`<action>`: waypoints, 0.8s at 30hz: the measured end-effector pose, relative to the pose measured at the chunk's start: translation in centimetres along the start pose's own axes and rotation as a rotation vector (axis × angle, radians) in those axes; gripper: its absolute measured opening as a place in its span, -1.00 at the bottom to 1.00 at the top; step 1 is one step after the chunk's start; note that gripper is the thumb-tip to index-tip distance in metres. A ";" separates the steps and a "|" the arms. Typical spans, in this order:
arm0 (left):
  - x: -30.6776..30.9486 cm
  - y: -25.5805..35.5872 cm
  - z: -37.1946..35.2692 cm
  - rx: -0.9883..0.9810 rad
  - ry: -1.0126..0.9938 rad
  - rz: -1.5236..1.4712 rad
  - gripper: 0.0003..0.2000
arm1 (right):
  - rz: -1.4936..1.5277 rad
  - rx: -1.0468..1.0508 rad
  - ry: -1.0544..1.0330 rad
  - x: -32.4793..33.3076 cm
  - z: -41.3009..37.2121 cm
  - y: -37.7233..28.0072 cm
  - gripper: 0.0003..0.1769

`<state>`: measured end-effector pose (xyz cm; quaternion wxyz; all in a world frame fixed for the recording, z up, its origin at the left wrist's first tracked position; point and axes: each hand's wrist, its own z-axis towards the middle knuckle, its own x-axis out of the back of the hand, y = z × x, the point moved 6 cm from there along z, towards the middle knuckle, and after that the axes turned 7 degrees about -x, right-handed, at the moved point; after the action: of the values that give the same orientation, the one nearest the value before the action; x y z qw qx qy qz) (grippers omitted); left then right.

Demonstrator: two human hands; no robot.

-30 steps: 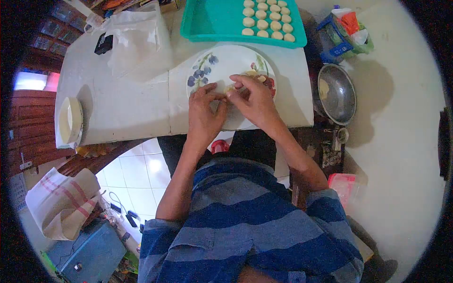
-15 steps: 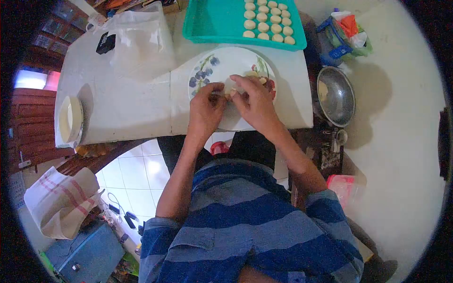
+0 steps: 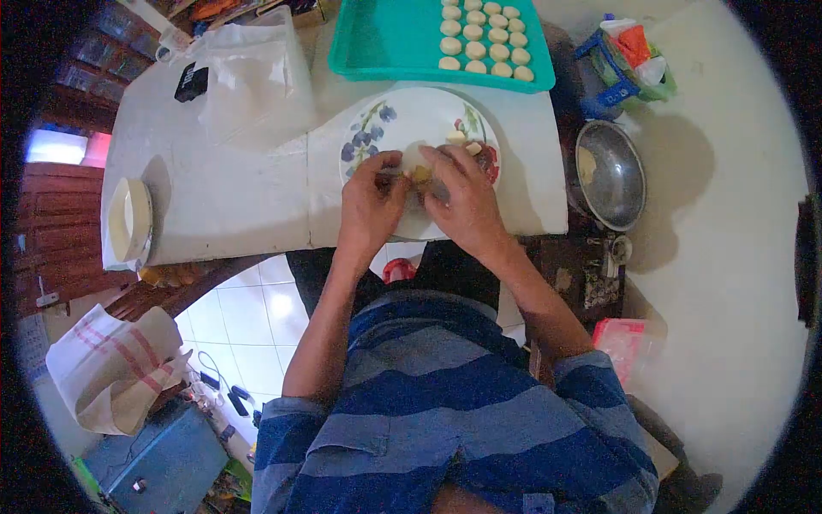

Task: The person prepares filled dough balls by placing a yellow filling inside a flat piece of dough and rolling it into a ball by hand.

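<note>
A large white plate [image 3: 418, 111] with painted flowers lies at the table's front edge, under both hands. My left hand [image 3: 372, 201] is over its left half, fingers curled in toward the thumb; what they hold is too blurred to name. My right hand [image 3: 467, 201] is over the right half, fingers bent around a small yellowish-brown piece [image 3: 421, 175] that shows between the two hands. Pale small pieces [image 3: 455, 136] lie on the plate beyond my right fingers. Behind the plate, a green tray [image 3: 385, 43] carries rows of round, pale dough pieces [image 3: 473, 47].
A clear plastic bag [image 3: 257, 77] and a black object [image 3: 192, 82] lie at the table's back left. A round cream container [image 3: 130, 219] stands near the left edge. A metal bowl [image 3: 610, 176] and a blue basket [image 3: 612, 73] with bags are right of the table.
My right hand has shifted slightly right and down, away from the left fingertips. The yellowish-brown piece and the pale pieces on the plate now show more. The left hand stays nearly in place.
</note>
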<state>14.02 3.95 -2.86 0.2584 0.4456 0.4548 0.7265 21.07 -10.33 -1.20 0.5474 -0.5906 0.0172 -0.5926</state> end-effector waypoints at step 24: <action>-0.6 0.8 -0.3 0.002 -0.067 -0.170 -0.71 | 0.057 0.032 -0.012 -1.0 0.3 -0.3 -0.26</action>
<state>14.10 3.02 -2.48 0.3338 0.4294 0.4829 0.6863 20.82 -9.38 -1.61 0.5735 -0.5844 0.0212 -0.5736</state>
